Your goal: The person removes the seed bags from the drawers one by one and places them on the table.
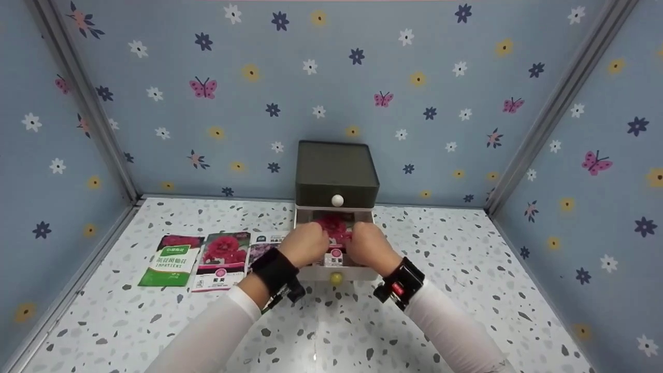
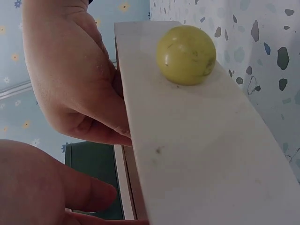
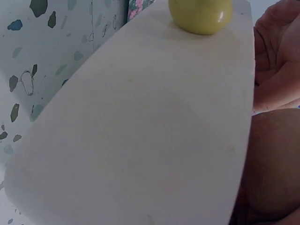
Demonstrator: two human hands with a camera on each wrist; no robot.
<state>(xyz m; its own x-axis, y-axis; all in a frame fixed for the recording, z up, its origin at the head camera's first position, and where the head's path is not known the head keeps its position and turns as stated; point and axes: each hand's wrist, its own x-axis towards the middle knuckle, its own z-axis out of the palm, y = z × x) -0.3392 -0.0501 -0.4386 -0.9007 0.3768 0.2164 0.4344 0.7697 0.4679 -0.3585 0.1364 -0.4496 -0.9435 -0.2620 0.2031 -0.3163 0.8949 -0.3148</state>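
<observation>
A seed packet (image 1: 334, 227) with a red flower picture lies in the pulled-out lower drawer (image 1: 359, 273), between both hands. My left hand (image 1: 304, 243) grips its left side with curled fingers. At the packet's right side, my right hand (image 1: 371, 248) holds on in the same way. The drawer front hides most fingertips in both wrist views. That white front bears a yellow round knob (image 2: 186, 55). Above the drawer, the dark green top (image 1: 336, 165) of the small cabinet has a white knob (image 1: 337, 200) on its closed upper drawer.
Left of the cabinet, a green and white packet (image 1: 168, 265) overlaps a red-flower one. Beside it lie another red-flower packet (image 1: 222, 259) and a purple-flower packet (image 1: 261, 247), partly behind my left hand. The speckled table (image 1: 445, 280) meets flowered wall panels (image 1: 445, 103).
</observation>
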